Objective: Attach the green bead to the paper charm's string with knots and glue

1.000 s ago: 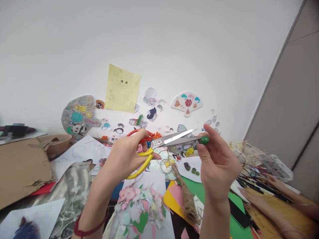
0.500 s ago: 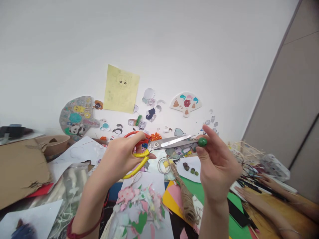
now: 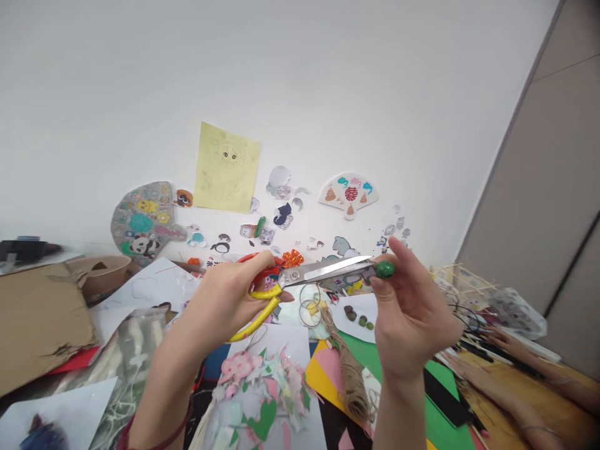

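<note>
My left hand [image 3: 229, 290] is closed round the handles of a pair of scissors [image 3: 323, 270], one handle red and the other yellow. The blades point right, slightly apart. My right hand [image 3: 407, 306] pinches a small green ball [image 3: 385, 270] between thumb and fingers, close to the blade tips. Whether the blades touch the ball or anything beside it cannot be made out. Below the hands, a roll of brown twine [image 3: 354, 381] lies near a white paper [image 3: 359, 312] with several small dark and green balls.
Pink and green paper scraps [image 3: 262, 400] cover a sheet in front. Cardboard [image 3: 42, 319] stands at left. Another person's arms [image 3: 506, 394] rest on the wooden table at right. A yellow drawing [image 3: 227, 169] and cutouts are on the wall.
The scissor blades have come closer together. My right hand has moved slightly right with the green ball.
</note>
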